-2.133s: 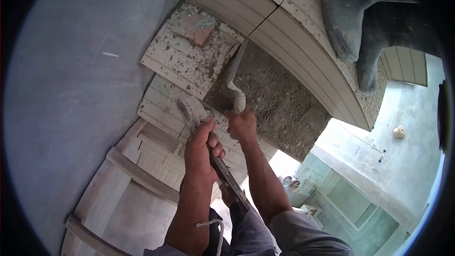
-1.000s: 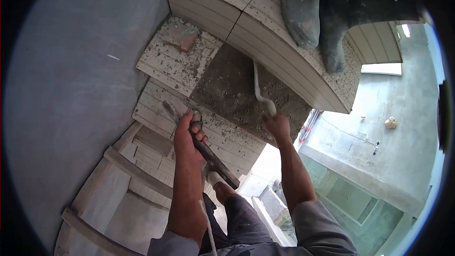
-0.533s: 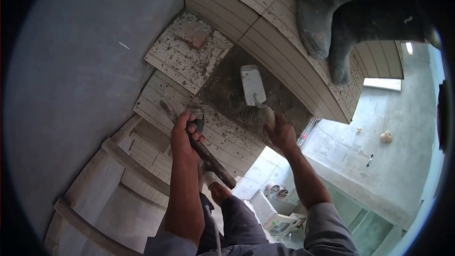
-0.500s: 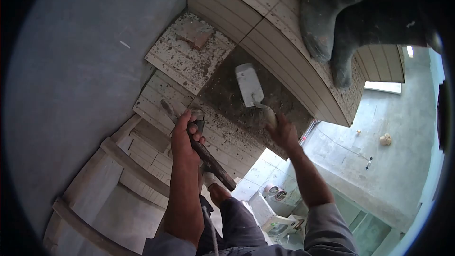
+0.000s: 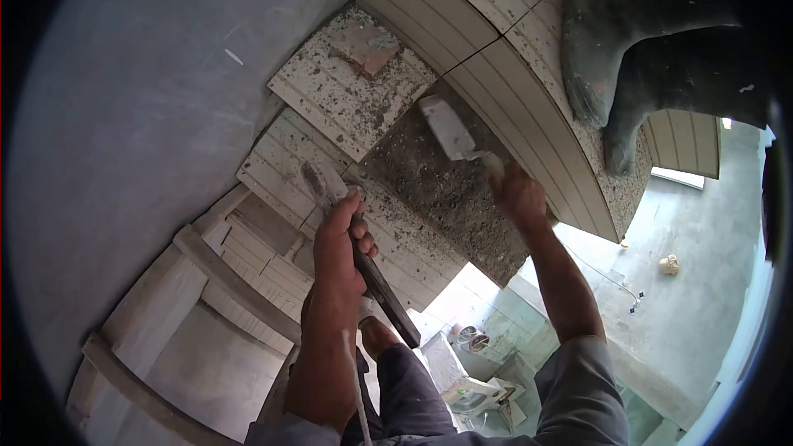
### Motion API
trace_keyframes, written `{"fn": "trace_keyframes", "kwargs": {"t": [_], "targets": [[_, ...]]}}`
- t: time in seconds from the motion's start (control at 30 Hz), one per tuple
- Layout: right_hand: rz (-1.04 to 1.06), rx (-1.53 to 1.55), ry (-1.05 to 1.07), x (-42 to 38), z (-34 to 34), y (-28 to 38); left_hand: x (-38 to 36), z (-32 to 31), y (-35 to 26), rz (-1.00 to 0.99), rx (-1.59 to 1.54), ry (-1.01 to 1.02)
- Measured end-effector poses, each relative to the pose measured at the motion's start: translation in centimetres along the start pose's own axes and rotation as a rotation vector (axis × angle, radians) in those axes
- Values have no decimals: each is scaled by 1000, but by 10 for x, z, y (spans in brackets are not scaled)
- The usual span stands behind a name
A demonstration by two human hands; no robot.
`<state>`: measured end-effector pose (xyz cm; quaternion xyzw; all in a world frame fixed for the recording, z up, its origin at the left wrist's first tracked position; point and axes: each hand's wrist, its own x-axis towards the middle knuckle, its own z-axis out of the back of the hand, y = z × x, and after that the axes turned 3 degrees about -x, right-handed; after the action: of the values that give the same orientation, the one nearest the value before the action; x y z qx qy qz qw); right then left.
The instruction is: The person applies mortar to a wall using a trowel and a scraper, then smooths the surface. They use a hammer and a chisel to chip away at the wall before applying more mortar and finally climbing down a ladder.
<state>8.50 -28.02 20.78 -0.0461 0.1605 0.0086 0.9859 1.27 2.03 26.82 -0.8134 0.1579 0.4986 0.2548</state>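
Observation:
My right hand is closed around the pale handle of a trowel. The trowel's flat grey blade lies over the upper part of a dark mortar bed, close to the tiled riser; whether it touches cannot be seen. In my left hand is a hammer, gripped by its dark wooden handle. The hammer's grey head points up and left, above the speckled tiles, and is partly covered by my fingers. Left of the bed, a crumb-strewn tile bears a broken reddish brick piece.
Dark rubber boots stand on the higher tiled step at upper right. A grey wall rises on the left. Wooden bars lie at lower left. A drop shows the lower floor on the right.
The view has shifted. My right hand has moved the trowel toward the riser, showing more of the mortar. The hammer has turned in my left hand, and its head is lighter and more visible.

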Motion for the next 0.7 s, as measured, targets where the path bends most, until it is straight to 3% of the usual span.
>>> {"fn": "trace_keyframes", "kwargs": {"t": [0.1, 0.17, 0.3, 0.37, 0.43, 0.5, 0.6, 0.67, 0.7], "targets": [[155, -18, -142, 0, 9, 4, 2, -3, -2, -59, 11, -50], [-101, 128, 81, 3, 14, 9, 0, 0, -3, -89, -20, -39], [-267, 237, 187, -74, 17, 13, -19, 10, -5, -118, -98, -68], [-208, 436, 99, -135, -12, -6, -43, 15, -10, -150, -168, -78], [-435, 820, 382, -193, -11, -15, -68, 30, -7, -154, -196, -56], [-617, 1208, 476, -247, 15, -3, -86, 38, -3, -213, -177, -6], [-605, 1331, 522, -297, 67, 21, -111, 41, 12, -249, -103, 41], [-467, 1701, 425, -313, 90, 35, -133, 30, 18, -300, -59, 64], [-309, 1710, 425, -317, 108, 41, -143, 27, 25, -318, -13, 86]]}}
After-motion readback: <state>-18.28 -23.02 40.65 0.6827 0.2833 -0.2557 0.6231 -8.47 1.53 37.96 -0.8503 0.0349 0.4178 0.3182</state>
